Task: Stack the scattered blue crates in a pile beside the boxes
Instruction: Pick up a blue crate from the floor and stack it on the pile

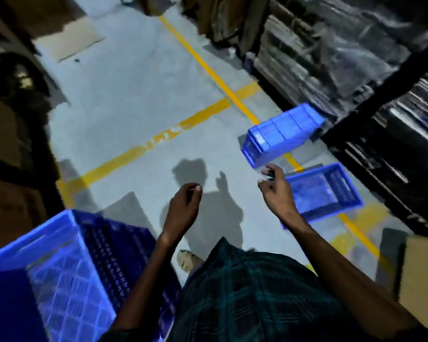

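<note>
A large blue lattice crate (59,272) fills the lower left, close to my body, its opening facing up. Another blue crate (282,134) lies on its side on the floor at the right, by the dark racks. An upright blue crate (331,191) sits on the floor just beyond my right hand. My left hand (183,208) hangs over the bare floor with fingers curled and nothing in it. My right hand (274,191) is raised in front of the upright crate, fingers apart and empty, not touching it.
Yellow floor lines (139,151) cross the grey aisle. Dark racks of wrapped goods (356,58) line the right side. Brown cardboard boxes (8,188) stand along the left, flat cardboard (77,43) lies far left, and a box (420,275) sits at the right edge.
</note>
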`<state>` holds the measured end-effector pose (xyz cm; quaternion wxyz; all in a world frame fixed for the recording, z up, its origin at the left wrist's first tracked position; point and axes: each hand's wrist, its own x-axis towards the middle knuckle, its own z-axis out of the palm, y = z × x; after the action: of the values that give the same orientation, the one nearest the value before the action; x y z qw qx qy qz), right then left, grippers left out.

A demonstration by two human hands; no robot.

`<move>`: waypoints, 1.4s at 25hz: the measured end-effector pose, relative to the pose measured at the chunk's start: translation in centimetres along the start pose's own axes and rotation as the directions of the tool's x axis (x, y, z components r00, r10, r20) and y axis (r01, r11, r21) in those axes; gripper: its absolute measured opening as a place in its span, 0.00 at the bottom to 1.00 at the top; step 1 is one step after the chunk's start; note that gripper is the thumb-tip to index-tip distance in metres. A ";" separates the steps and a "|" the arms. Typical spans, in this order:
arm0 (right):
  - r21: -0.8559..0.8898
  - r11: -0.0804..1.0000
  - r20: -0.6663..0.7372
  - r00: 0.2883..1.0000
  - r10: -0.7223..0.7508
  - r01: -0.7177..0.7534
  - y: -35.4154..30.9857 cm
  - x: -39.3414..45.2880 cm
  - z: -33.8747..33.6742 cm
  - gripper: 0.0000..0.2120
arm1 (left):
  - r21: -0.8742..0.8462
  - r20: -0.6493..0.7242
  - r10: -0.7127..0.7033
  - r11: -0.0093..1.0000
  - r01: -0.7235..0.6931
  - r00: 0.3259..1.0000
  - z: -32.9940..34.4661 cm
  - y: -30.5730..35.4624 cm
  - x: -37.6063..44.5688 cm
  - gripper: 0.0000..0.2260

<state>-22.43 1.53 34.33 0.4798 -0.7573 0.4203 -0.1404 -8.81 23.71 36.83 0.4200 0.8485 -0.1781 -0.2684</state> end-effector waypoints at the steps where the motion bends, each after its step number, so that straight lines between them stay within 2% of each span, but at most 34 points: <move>1: 0.022 0.998 -0.060 0.997 0.058 -0.057 1.8 -0.2 -2.8 0.22 | 0.008 0.040 0.020 1.000 -0.021 0.999 2.3 1.7 0.8 0.17; 5: 0.095 0.973 -0.224 0.948 0.225 -0.209 9.0 -1.0 -12.5 0.22 | -0.002 0.228 0.027 1.000 -0.027 0.973 12.9 8.7 2.5 0.15; 10: 0.197 0.905 -0.346 0.837 0.424 -0.377 15.1 0.0 -18.8 0.22 | 0.107 0.472 0.046 0.988 -0.109 0.880 25.0 15.3 5.5 0.14; 15: 0.253 0.802 -0.377 0.708 0.596 -0.541 21.0 3.5 -21.7 0.21 | 0.361 0.626 -0.019 0.893 -0.268 0.780 36.1 17.2 10.2 0.15; 18: 0.265 0.749 -0.348 0.665 0.661 -0.607 24.0 6.0 -22.0 0.22 | 0.414 0.670 -0.098 0.872 -0.261 0.736 40.8 17.1 13.0 0.16; 21: 0.272 0.681 -0.293 0.616 0.731 -0.679 28.0 9.1 -21.9 0.21 | 0.446 0.645 -0.191 0.881 -0.161 0.740 44.7 15.7 15.7 0.17; 24: 0.203 0.696 -0.224 0.660 0.718 -0.689 34.1 13.6 -21.5 0.21 | 0.421 0.545 -0.256 0.907 0.004 0.799 49.6 12.3 18.8 0.18; 27: 0.136 0.730 -0.202 0.702 0.683 -0.670 41.8 18.9 -19.9 0.21 | 0.381 0.464 -0.339 0.910 0.161 0.818 55.9 6.7 22.1 0.21; 30: 0.146 0.737 -0.178 0.715 0.676 -0.660 50.3 23.8 -17.1 0.22 | 0.333 0.385 -0.468 0.874 0.353 0.796 62.2 0.2 24.7 0.23; 33: 0.129 0.721 -0.166 0.702 0.692 -0.681 56.6 27.2 -14.1 0.20 | 0.246 0.348 -0.583 0.812 0.529 0.734 66.7 -5.7 25.8 0.28; 35: 0.117 0.718 -0.172 0.698 0.695 -0.687 60.4 28.8 -11.8 0.20 | 0.225 0.345 -0.624 0.780 0.584 0.701 69.2 -9.4 26.6 0.31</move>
<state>-42.54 -39.11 -16.21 0.4680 -0.5151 0.7172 -0.0359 -28.88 -27.57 -13.73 0.2205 0.8055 0.0152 -0.5498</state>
